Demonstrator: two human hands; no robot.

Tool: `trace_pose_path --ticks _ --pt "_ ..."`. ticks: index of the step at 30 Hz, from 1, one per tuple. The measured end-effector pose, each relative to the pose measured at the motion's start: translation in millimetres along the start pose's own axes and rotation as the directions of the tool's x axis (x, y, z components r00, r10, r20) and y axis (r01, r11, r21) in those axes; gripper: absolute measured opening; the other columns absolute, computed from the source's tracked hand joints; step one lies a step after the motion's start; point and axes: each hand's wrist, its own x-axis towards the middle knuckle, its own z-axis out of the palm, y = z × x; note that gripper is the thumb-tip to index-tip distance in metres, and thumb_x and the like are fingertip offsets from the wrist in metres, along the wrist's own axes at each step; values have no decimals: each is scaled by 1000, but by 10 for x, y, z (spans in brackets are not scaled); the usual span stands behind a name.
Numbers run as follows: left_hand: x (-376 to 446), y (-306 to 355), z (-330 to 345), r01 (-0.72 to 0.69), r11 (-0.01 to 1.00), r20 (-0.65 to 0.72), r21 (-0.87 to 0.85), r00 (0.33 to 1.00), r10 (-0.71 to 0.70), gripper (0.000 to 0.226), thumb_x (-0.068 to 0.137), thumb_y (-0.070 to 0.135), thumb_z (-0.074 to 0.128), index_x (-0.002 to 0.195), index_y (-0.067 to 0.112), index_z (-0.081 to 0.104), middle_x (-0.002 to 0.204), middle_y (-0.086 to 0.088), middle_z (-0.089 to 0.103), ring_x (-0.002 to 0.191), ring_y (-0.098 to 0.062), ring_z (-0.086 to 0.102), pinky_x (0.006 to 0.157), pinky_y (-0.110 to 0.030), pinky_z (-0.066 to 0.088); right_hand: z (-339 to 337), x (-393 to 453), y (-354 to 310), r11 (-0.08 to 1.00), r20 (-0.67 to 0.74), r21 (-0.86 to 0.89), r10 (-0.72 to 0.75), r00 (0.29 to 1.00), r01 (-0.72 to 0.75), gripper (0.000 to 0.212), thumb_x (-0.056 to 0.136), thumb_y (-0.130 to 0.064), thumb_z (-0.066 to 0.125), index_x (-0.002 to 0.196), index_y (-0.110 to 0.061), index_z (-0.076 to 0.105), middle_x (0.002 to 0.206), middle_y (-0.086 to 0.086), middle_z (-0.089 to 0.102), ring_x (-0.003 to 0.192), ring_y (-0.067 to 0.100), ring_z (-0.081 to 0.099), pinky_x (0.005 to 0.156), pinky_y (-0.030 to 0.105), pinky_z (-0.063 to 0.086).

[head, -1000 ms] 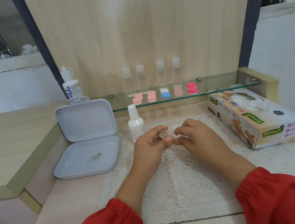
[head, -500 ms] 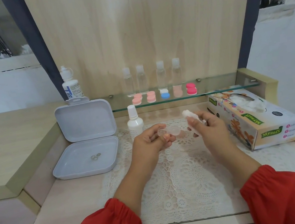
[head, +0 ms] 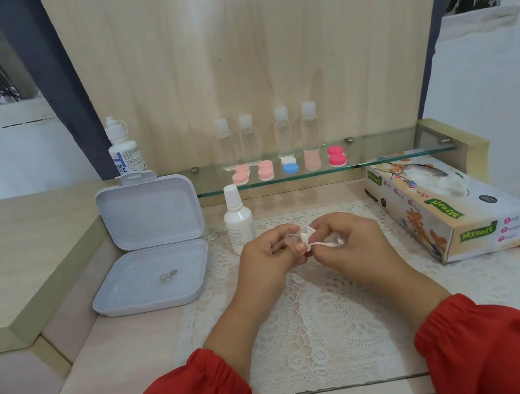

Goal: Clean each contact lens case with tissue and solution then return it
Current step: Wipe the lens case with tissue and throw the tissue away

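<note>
Left hand (head: 270, 257) grip pinches clear lens case (head: 293, 239); tissue (head: 310, 238) is pinched by right hand (head: 349, 243). Wiping step judged underway; return to glass shelf (head: 383, 159) needed next.

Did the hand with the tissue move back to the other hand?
Yes. The right hand came back left, away from the tissue box, meeting the left hand.

An open grey box (head: 153, 249) with small rings (head: 168, 276) lies left of a lace mat (head: 324, 323).
</note>
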Motion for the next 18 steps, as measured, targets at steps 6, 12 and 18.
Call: trace_pose_path --ticks 6,12,18 --pt "-28 21 24 -26 1000 66 -14 997 27 25 85 -7 63 106 5 67 88 -9 73 88 -18 71 75 -24 56 30 -16 -54 997 -59 4 75 995 -75 14 74 -10 74 71 -19 64 88 -9 60 78 3 56 61 6 40" --pt "-47 34 39 -30 999 81 21 996 28 26 85 -7 64 108 6 67 83 -3 73 83 -16 72 76 -24 56 44 -23 -86 983 -87 73 174 981 -167 9 73 -12 70 70 -17 63 81 -1 66 76 10 59 63 21 43" --pt "-53 43 46 -44 999 82 5 996 43 30 85 -8 62 110 8 66 92 -12 74 89 -22 72 79 -27 56 -35 70 -25 897 -61 337 325 944 -287 9 83 -8 66 75 -6 63 67 6 66 68 22 63 77 44 55"
